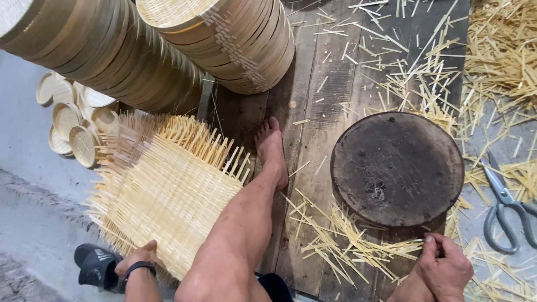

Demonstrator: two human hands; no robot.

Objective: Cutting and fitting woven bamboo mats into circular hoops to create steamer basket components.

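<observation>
Left hand [137,258] grips the near edge of a square pale woven bamboo mat [168,190]; right hand [444,268] pinches thin bamboo strips [358,246] beside a round dark wooden board [397,168]. Best kept flat and steady.

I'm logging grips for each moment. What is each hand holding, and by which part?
The left hand grips the woven bamboo mat at its near edge. The right hand pinches thin bamboo strips by their near ends.
</observation>
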